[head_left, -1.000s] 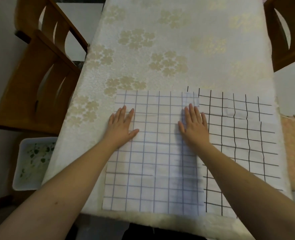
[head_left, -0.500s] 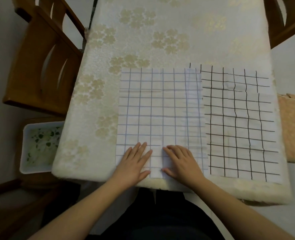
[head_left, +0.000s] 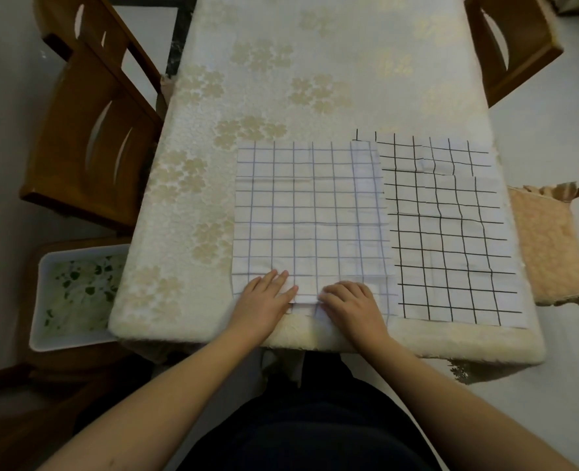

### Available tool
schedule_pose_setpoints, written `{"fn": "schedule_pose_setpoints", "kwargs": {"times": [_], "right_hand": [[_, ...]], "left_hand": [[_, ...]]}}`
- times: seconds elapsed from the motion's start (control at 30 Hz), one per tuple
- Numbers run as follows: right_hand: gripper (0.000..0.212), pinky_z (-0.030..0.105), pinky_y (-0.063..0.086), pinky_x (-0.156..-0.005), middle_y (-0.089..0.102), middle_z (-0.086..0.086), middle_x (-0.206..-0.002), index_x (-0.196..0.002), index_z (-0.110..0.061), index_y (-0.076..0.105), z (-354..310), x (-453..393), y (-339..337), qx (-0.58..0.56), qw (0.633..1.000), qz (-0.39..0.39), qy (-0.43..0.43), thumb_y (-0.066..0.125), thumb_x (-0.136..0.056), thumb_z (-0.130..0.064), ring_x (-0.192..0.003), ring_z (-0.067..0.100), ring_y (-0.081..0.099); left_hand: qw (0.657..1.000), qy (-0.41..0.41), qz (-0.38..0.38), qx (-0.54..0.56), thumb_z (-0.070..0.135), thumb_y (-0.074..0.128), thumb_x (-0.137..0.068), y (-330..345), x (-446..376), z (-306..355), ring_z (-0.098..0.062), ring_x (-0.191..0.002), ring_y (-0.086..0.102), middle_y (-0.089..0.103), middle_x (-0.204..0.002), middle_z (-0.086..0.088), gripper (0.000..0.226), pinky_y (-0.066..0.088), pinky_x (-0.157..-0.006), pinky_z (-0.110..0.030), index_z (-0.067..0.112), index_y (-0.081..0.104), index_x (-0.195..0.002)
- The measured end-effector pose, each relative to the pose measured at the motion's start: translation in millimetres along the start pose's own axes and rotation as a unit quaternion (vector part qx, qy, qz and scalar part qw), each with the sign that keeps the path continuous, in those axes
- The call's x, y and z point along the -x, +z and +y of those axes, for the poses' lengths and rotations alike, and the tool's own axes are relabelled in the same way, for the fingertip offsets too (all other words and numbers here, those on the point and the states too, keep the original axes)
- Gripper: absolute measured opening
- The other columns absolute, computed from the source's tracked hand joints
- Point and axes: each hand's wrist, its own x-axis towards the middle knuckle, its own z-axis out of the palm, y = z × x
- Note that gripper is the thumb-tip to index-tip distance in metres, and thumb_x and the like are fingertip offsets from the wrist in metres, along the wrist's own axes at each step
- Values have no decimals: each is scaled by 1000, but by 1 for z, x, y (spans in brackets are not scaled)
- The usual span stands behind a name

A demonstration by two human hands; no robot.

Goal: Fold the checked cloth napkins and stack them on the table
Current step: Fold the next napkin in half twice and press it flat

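A white napkin with blue-grey checks (head_left: 310,212) lies flat on the table, its right edge overlapping a white napkin with black checks (head_left: 451,232). My left hand (head_left: 264,300) rests flat on the near edge of the blue-checked napkin, fingers stretched forward. My right hand (head_left: 352,302) is beside it on the same edge, with its fingers curled onto the cloth. Between the two hands the near hem is slightly lifted and bunched. The black-checked napkin shows fold creases and lies untouched.
The table (head_left: 281,79) wears a cream floral cloth. Wooden chairs stand at the left (head_left: 87,130) and far right (head_left: 515,39). A peach cushion (head_left: 549,246) sits beside the table's right edge. A white tub with a green-patterned cloth (head_left: 77,294) rests at lower left.
Both hands slid from the napkin's middle back to its near edge. My right fingers have curled onto the hem, which now bunches slightly between the hands.
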Motion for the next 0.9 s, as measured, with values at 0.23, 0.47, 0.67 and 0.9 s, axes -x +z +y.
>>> {"fn": "schedule_pose_setpoints", "kwargs": {"times": [0.23, 0.47, 0.67, 0.9], "right_hand": [[44, 33, 40, -93, 67, -6, -109, -114, -23, 62, -1, -9, -34, -10, 1000, -16, 18, 58, -84, -55, -100, 16, 60], [67, 39, 32, -110, 61, -2, -122, -139, -23, 43, -5, -12, -60, 19, 992, -100, 74, 72, -79, -30, -112, 20, 59], [31, 33, 42, -81, 72, -1, -108, -119, -19, 63, -3, -36, -103, -38, 988, -17, 149, 65, -88, -19, -97, 31, 62], [14, 29, 42, -63, 66, -5, -84, -105, -24, 63, 25, -71, -134, -115, 971, -11, 211, 60, -91, -25, -78, 21, 60]], "left_hand": [[991, -1, 112, 74, 36, 41, -94, -33, -1, -7, -20, -82, 62, 68, -88, 5, 31, 46, -75, -35, 23, 69, -91], [993, -17, 36, 111, 40, 37, -102, -87, -14, -17, -19, -86, 61, 67, -94, 3, 31, 40, -69, -33, 21, 62, -99], [992, 19, -11, 127, 65, 44, -90, -113, -9, -48, -14, -115, 58, 61, -128, 9, 55, 47, -92, -33, 34, 49, -134], [973, 57, 58, 216, 88, 35, -73, -111, 9, -95, 0, -127, 33, 36, -146, 19, 91, 26, -107, -25, 36, 31, -148]]}}
